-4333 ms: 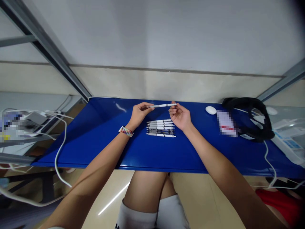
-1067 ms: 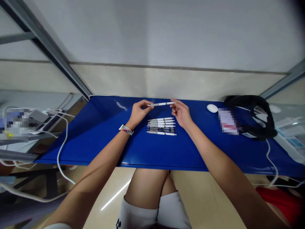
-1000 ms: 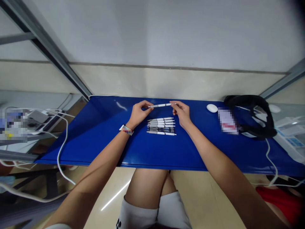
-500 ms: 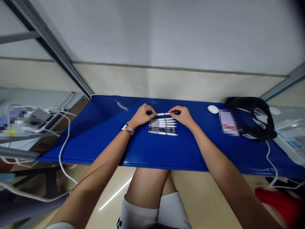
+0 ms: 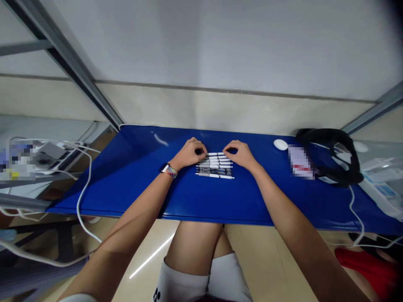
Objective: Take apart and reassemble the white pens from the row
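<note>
A white pen (image 5: 215, 154) lies crosswise at the far end of a row of pens. My left hand (image 5: 190, 152) pinches its left end between thumb and finger. At its other end, the fingertips of my right hand (image 5: 241, 153) are closed on the tip. Just nearer to me, several white and grey pens (image 5: 215, 175) lie side by side on the blue table (image 5: 195, 201), roughly parallel. A watch (image 5: 164, 167) and a woven bracelet (image 5: 171, 171) circle my left wrist.
To the right are a white computer mouse (image 5: 281, 144), a blurred-out pink packet (image 5: 301, 162), a black head strap (image 5: 346, 176) and a clear plastic box (image 5: 382, 188). A white cable (image 5: 84, 188) hangs over the table's left side. A wall (image 5: 239, 109) stands behind.
Both hands have come slightly toward me, bringing the white pen down against the far end of the row. The other pens have stayed in place.
</note>
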`<action>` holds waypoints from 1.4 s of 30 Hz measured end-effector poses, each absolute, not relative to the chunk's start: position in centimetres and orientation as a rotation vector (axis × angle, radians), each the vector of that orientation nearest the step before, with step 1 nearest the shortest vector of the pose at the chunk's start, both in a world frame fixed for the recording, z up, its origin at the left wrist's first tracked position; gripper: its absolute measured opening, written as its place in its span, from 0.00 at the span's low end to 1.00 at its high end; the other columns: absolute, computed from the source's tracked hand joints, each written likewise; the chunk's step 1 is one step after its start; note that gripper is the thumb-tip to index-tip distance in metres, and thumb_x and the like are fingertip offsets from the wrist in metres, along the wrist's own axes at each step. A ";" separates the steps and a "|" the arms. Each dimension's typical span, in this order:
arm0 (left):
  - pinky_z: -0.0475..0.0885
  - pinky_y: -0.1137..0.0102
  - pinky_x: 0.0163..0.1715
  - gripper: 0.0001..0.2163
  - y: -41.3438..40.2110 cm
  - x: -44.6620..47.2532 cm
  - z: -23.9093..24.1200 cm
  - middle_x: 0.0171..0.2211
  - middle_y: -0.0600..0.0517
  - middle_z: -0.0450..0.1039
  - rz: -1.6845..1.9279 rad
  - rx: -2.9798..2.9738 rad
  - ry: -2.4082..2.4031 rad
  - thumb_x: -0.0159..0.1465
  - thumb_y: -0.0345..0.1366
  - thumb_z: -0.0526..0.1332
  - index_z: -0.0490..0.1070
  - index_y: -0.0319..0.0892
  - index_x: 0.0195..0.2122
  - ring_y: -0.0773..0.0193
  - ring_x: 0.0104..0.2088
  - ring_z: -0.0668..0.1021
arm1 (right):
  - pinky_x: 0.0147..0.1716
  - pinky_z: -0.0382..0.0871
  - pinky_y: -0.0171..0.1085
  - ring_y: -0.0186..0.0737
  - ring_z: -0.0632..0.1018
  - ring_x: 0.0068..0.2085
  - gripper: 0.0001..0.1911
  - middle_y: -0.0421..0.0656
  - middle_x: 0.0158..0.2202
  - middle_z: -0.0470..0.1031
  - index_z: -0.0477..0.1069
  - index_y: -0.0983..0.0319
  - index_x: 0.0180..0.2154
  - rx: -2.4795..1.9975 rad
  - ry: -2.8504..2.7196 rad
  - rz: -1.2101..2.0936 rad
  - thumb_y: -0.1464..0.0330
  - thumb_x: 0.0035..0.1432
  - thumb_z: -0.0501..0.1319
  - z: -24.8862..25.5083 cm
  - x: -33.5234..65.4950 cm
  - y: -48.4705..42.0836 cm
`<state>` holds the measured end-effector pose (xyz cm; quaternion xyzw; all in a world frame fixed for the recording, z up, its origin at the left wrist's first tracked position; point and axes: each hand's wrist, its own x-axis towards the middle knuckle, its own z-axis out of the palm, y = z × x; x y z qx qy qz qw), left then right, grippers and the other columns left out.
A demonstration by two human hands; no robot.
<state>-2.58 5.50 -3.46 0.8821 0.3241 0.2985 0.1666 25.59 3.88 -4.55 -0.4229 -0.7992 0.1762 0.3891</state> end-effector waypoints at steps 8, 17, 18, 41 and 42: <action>0.66 0.58 0.51 0.05 5.2 -2.4 -3.2 0.36 0.51 0.83 0.807 2.530 0.952 0.64 0.33 0.64 0.80 0.44 0.34 0.57 0.39 0.76 | 0.53 0.71 0.50 0.48 0.82 0.41 0.06 0.43 0.37 0.85 0.80 0.56 0.31 -1.085 -2.081 0.420 0.71 0.59 0.66 -4.5 25.8 3.9; 0.66 0.57 0.53 0.05 5.2 -2.5 -3.2 0.35 0.51 0.82 0.781 2.524 0.987 0.64 0.34 0.64 0.81 0.45 0.34 0.56 0.40 0.76 | 0.54 0.70 0.49 0.47 0.82 0.40 0.06 0.42 0.36 0.84 0.79 0.56 0.31 -1.074 -2.113 0.397 0.71 0.59 0.65 -4.2 25.7 3.6; 0.66 0.57 0.53 0.06 5.2 -2.5 -3.2 0.36 0.51 0.82 0.789 2.518 0.980 0.65 0.34 0.63 0.81 0.45 0.34 0.56 0.39 0.77 | 0.53 0.70 0.49 0.47 0.81 0.40 0.06 0.42 0.36 0.84 0.79 0.56 0.31 -1.081 -2.117 0.391 0.72 0.59 0.65 -4.2 25.7 3.6; 0.69 0.57 0.54 0.09 5.3 -2.8 -3.4 0.39 0.49 0.85 0.982 2.410 1.033 0.70 0.37 0.60 0.80 0.44 0.37 0.55 0.43 0.80 | 0.34 0.62 0.39 0.40 0.76 0.34 0.06 0.42 0.34 0.79 0.79 0.60 0.35 -0.767 -2.602 0.240 0.67 0.66 0.69 -0.9 18.9 -3.8; 0.69 0.57 0.54 0.09 5.3 -2.8 -3.4 0.39 0.49 0.85 0.988 2.407 1.031 0.70 0.37 0.60 0.80 0.44 0.37 0.55 0.42 0.81 | 0.34 0.63 0.39 0.42 0.77 0.36 0.06 0.44 0.35 0.79 0.79 0.60 0.35 -0.770 -2.618 0.157 0.66 0.66 0.69 -0.8 19.0 -3.7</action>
